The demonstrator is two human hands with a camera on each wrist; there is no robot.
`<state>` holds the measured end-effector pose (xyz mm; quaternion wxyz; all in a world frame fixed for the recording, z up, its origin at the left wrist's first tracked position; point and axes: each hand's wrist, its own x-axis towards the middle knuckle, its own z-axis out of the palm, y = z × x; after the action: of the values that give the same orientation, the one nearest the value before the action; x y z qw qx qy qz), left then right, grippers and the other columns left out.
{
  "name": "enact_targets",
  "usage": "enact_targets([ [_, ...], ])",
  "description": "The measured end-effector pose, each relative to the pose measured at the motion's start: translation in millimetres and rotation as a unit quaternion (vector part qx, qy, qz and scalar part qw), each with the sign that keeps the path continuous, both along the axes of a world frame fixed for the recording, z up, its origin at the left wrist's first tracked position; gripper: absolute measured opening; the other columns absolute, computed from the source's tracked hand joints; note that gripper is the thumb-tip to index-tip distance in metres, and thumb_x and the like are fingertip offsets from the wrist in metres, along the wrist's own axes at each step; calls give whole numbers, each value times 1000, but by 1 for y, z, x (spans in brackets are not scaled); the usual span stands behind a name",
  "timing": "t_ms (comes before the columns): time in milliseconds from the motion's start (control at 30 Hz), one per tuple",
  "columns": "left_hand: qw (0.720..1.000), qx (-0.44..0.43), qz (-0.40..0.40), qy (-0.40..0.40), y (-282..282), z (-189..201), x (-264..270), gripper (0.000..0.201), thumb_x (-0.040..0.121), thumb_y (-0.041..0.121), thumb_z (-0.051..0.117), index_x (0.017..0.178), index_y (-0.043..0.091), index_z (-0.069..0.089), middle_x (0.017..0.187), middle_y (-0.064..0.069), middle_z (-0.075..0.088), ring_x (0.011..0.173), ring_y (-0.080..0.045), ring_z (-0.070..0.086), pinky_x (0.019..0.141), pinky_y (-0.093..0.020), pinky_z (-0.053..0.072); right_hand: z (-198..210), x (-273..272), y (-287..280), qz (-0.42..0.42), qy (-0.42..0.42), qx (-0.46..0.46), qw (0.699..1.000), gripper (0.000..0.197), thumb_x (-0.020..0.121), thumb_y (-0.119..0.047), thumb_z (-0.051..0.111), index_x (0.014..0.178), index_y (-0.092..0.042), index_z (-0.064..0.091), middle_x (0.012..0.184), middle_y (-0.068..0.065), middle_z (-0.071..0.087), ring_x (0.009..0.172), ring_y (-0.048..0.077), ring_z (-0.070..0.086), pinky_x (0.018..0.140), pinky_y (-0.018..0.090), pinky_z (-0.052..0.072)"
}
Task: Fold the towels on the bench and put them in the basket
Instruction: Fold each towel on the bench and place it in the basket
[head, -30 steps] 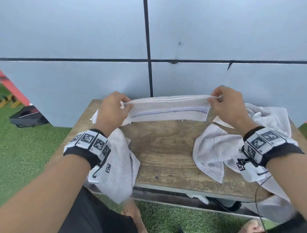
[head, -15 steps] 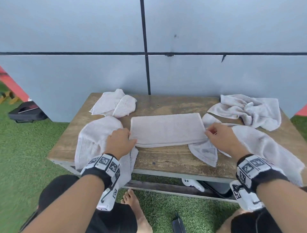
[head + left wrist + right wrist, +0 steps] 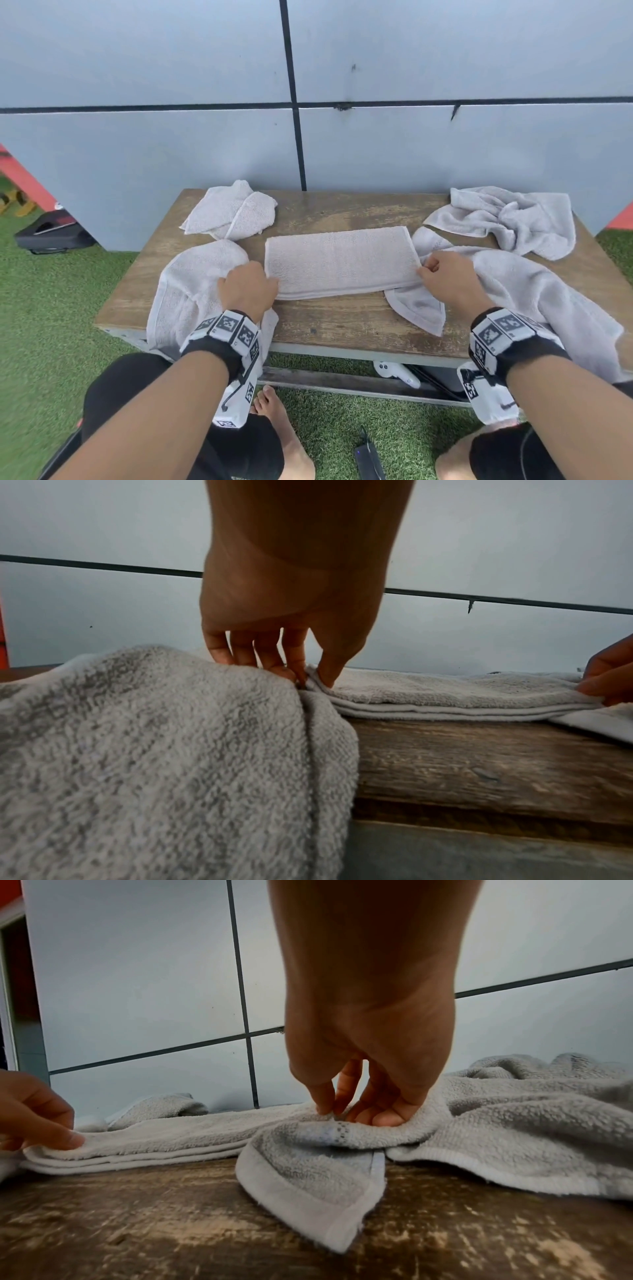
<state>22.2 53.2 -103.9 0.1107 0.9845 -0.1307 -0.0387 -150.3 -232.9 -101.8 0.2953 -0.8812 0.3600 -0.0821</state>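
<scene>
Left hand (image 3: 248,291) and right hand (image 3: 445,279) pinch the fluffy folded towel's (image 3: 339,262) short ends — flat rectangle on grainy wooden bench (image 3: 342,318).

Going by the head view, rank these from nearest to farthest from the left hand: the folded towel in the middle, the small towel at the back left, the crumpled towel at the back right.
From the left hand:
1. Folded towel, mid-bench; the hand pinches its left end.
2. Small towel, back left corner, beyond the hand.
3. Crumpled towel, back right corner, across the bench.
</scene>
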Motion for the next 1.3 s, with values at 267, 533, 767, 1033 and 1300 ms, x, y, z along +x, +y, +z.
enact_targets([
  [267, 996, -82, 18, -7, 11, 16, 0, 28, 86, 35, 59, 74, 11, 62, 71, -4, 65, 73, -28, 63, 81, -41, 54, 22, -5, -6, 0, -23, 8, 1000, 31, 88, -12, 58, 62, -11, 42, 60, 10, 50, 55, 22, 45, 53, 33, 40],
  [533, 997, -64, 7, 44, 17, 13, -11, 24, 78, 27, 64, 59, 14, 58, 70, -3, 68, 68, -26, 65, 67, -34, 54, 12, -11, -9, 28, 31, 2, 999, 48, 87, -11, 64, 50, -14, 32, 46, 1, 34, 46, 18, 34, 48, 27, 32],
  [767, 999, -24, -25, 2, 7, 7, -10, 19, 79, 25, 62, 93, 15, 54, 96, -4, 57, 90, -26, 56, 83, -42, 50, 9, -7, 0, 2, 40, -63, 997, 10, 89, -17, 58, 82, -10, 54, 85, 13, 64, 83, 33, 61, 76, 49, 55],
  [1033, 967, -108, -222, -62, -71, -16, -10, 35, 98, 21, 49, 132, 14, 51, 142, -5, 45, 133, -24, 42, 106, -39, 36, -1, 58, 52, 188, 10, -167, 968, 38, 96, -22, 50, 132, -12, 49, 134, 7, 49, 122, 26, 45, 100, 41, 40],
  [1300, 972, -14, -234, -32, -99, -58, -9, 56, 108, 39, 13, 162, 24, 5, 169, 7, -2, 156, -17, -5, 126, -44, -2, -49, 94, 63, 239, 139, -140, 951, 59, 106, -42, 11, 160, -28, -5, 168, -5, -13, 154, 16, -14, 125, 45, -6],
])
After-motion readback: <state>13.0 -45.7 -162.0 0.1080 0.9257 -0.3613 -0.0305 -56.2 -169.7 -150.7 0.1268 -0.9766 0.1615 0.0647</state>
